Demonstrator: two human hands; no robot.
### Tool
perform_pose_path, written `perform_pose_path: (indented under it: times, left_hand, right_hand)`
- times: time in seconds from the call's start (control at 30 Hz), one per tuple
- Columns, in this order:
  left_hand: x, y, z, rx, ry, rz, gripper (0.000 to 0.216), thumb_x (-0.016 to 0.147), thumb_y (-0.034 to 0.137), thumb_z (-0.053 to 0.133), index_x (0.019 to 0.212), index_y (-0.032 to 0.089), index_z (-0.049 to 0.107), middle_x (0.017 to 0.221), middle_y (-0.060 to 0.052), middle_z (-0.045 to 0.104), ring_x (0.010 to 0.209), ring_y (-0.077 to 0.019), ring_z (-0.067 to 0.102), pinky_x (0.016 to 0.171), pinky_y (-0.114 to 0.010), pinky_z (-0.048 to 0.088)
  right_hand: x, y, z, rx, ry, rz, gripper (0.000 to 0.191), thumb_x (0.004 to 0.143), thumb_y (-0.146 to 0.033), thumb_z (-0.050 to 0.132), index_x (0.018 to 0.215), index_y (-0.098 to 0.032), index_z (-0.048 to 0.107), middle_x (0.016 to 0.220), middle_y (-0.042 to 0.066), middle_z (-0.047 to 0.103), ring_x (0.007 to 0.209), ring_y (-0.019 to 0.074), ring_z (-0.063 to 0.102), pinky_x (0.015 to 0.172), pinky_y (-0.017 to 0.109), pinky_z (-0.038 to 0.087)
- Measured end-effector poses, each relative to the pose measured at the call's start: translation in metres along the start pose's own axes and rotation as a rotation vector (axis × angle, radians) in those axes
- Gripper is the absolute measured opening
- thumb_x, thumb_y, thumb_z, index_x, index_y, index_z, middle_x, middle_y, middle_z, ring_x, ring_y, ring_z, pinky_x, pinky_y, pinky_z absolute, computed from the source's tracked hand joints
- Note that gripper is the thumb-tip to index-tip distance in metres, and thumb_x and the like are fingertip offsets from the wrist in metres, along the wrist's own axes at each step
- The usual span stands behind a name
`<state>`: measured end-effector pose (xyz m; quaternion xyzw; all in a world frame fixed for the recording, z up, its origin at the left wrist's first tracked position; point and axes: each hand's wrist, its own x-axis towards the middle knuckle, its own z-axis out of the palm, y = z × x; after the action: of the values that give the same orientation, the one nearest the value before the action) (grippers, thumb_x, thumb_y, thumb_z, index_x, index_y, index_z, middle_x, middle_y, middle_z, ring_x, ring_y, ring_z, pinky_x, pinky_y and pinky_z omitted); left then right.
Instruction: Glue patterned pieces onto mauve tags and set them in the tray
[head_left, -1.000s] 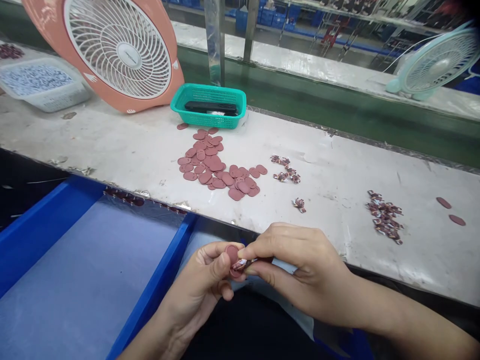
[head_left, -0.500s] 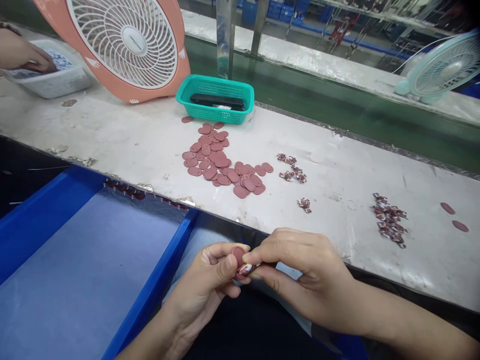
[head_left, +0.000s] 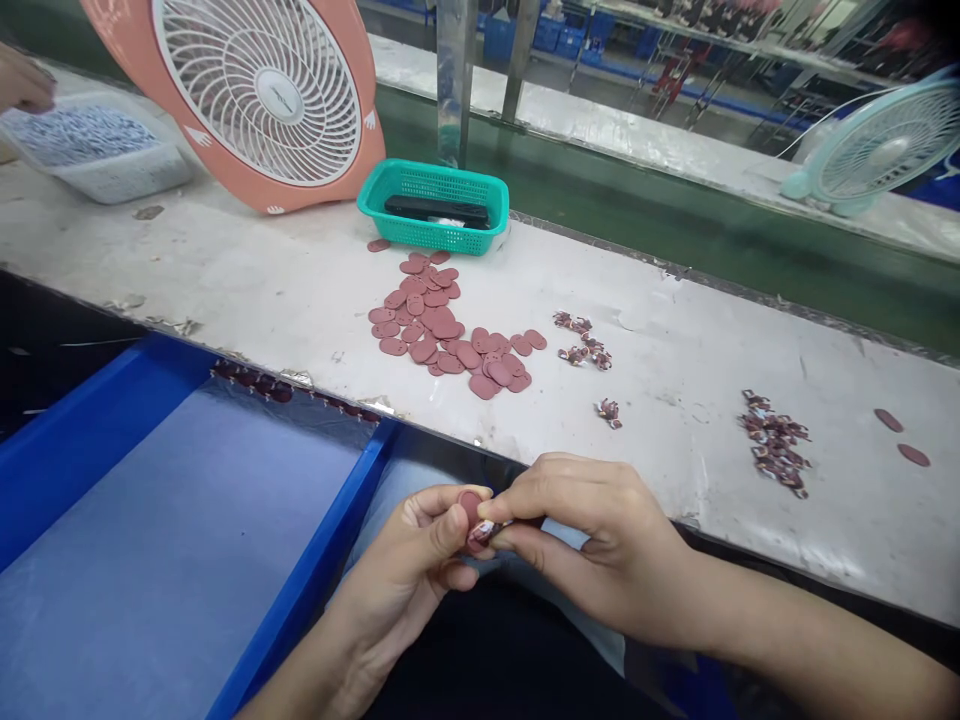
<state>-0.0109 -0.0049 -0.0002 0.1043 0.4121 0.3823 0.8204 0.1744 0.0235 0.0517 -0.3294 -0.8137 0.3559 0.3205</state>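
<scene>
Head view: what's at the fingers of the left hand (head_left: 397, 560)?

Reddish oval disc (head_left: 470, 508), held between thumb and fingertips; fingers closed on it, with its lower edge partly hidden.

And the right hand (head_left: 592, 545)?

Thumb and forefinger pinched together on a small printed scrap (head_left: 482, 531); scrap right against the disc, just in front of the left thumb; exact join too small to make out.

What's on the worktop (head_left: 225, 255) beyond the fingers?

Heap of matching oval discs (head_left: 424, 320), straight ahead and slightly left of the fingers; printed scraps in small clusters (head_left: 581, 340) ahead and to the right; one larger cluster (head_left: 775, 440) farther right; two loose discs (head_left: 900, 437) at the far right.

Anything lower down, beside the fingers?

Blue-rimmed tray (head_left: 315, 570) just left of the fingers, lined with a pale sheet.

Farther off?

Teal plastic basket (head_left: 433, 225) well beyond the fingers, with a black object (head_left: 435, 210) inside; salmon-pink fan (head_left: 330, 170) to its left; mint-green fan (head_left: 881, 145) far to its right; white plastic tub (head_left: 90, 165) of small bluish pieces at the far left, with another person's hand (head_left: 22, 85) just above its corner.
</scene>
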Motion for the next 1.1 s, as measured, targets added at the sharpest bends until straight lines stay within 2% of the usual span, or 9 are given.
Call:
perform_pose_path:
  times: [0.27, 0.4, 0.47, 0.5, 0.57, 0.63, 0.73, 0.9, 1.1]
  left_hand:
    - [0.001, 0.005, -0.005, 0.062, -0.057, 0.039, 0.041, 0.058, 0.047, 0.091, 0.085, 0.017, 0.08, 0.068, -0.002, 0.065, 0.059, -0.0095, 0.058, 0.039, -0.012, 0.05]
    - [0.002, 0.01, -0.01, 0.072, -0.104, 0.087, 0.062, 0.058, 0.057, 0.087, 0.105, 0.019, 0.078, 0.089, -0.009, 0.072, 0.073, -0.0171, 0.067, 0.041, -0.016, 0.054]
    - [0.003, 0.009, -0.013, 0.048, -0.005, 0.204, 0.063, 0.056, 0.059, 0.087, 0.106, 0.022, 0.077, 0.097, -0.009, 0.072, 0.073, -0.0173, 0.068, 0.042, -0.017, 0.054]
    - [0.004, 0.008, -0.015, 0.032, 0.077, 0.295, 0.057, 0.055, 0.057, 0.088, 0.101, 0.024, 0.077, 0.095, -0.006, 0.071, 0.07, -0.0156, 0.066, 0.042, -0.017, 0.054]
    - [0.004, 0.004, -0.016, 0.03, 0.211, 0.475, 0.043, 0.055, 0.049, 0.092, 0.087, 0.024, 0.077, 0.081, -0.001, 0.068, 0.062, -0.0118, 0.061, 0.041, -0.016, 0.051]
    - [0.003, 0.0, -0.016, 0.072, 0.242, 0.573, 0.036, 0.055, 0.043, 0.093, 0.079, 0.022, 0.075, 0.069, 0.002, 0.063, 0.056, -0.0099, 0.055, 0.04, -0.015, 0.048]
    - [0.001, -0.001, -0.018, 0.131, 0.259, 0.599, 0.033, 0.056, 0.038, 0.093, 0.076, 0.021, 0.074, 0.065, 0.003, 0.061, 0.05, -0.0075, 0.05, 0.04, -0.015, 0.046]
    - [-0.001, 0.004, -0.035, 0.159, 0.381, 0.665, 0.029, 0.059, 0.037, 0.091, 0.074, 0.02, 0.074, 0.068, 0.003, 0.064, 0.048, -0.0062, 0.047, 0.04, -0.015, 0.044]
    - [-0.007, 0.01, -0.052, 0.117, 0.49, 0.649, 0.032, 0.062, 0.042, 0.088, 0.073, 0.019, 0.069, 0.071, 0.001, 0.064, 0.059, -0.0122, 0.059, 0.042, -0.018, 0.045]
  right_hand:
    - [0.007, -0.002, -0.004, -0.003, 0.008, -0.043, 0.013, 0.09, -0.011, 0.067, 0.101, -0.015, 0.071, 0.086, 0.002, 0.076, 0.077, 0.0108, 0.068, 0.074, 0.02, 0.053]
    - [0.011, -0.002, -0.001, -0.049, 0.076, -0.128, 0.016, 0.09, -0.009, 0.066, 0.105, -0.014, 0.069, 0.092, 0.004, 0.075, 0.083, 0.0123, 0.068, 0.076, 0.023, 0.054]
    - [0.012, 0.0, 0.006, -0.124, 0.182, -0.166, 0.017, 0.089, -0.008, 0.066, 0.105, -0.014, 0.068, 0.092, 0.006, 0.074, 0.083, 0.0134, 0.067, 0.075, 0.025, 0.055]
    - [0.012, 0.001, 0.011, -0.178, 0.241, -0.183, 0.017, 0.089, -0.007, 0.066, 0.105, -0.014, 0.068, 0.091, 0.006, 0.074, 0.082, 0.0141, 0.067, 0.074, 0.026, 0.055]
    - [0.013, 0.004, 0.024, -0.311, 0.327, -0.224, 0.019, 0.087, -0.005, 0.067, 0.104, -0.013, 0.066, 0.092, 0.007, 0.073, 0.081, 0.0157, 0.065, 0.072, 0.028, 0.055]
    - [0.015, 0.008, 0.04, -0.428, 0.359, -0.281, 0.02, 0.086, -0.005, 0.067, 0.105, -0.011, 0.065, 0.092, 0.009, 0.073, 0.08, 0.0174, 0.065, 0.071, 0.031, 0.055]
    - [0.02, 0.013, 0.062, -0.525, 0.368, -0.364, 0.02, 0.089, -0.008, 0.066, 0.108, -0.009, 0.063, 0.092, 0.01, 0.073, 0.079, 0.0188, 0.065, 0.067, 0.032, 0.054]
    - [0.033, 0.021, 0.084, -0.493, 0.353, -0.431, 0.011, 0.093, -0.009, 0.059, 0.103, -0.012, 0.061, 0.093, 0.01, 0.074, 0.078, 0.0175, 0.066, 0.064, 0.031, 0.053]
    - [0.052, 0.018, 0.104, -0.486, 0.354, -0.499, 0.009, 0.093, -0.009, 0.056, 0.101, -0.009, 0.062, 0.091, 0.011, 0.075, 0.072, 0.0165, 0.066, 0.059, 0.03, 0.05]
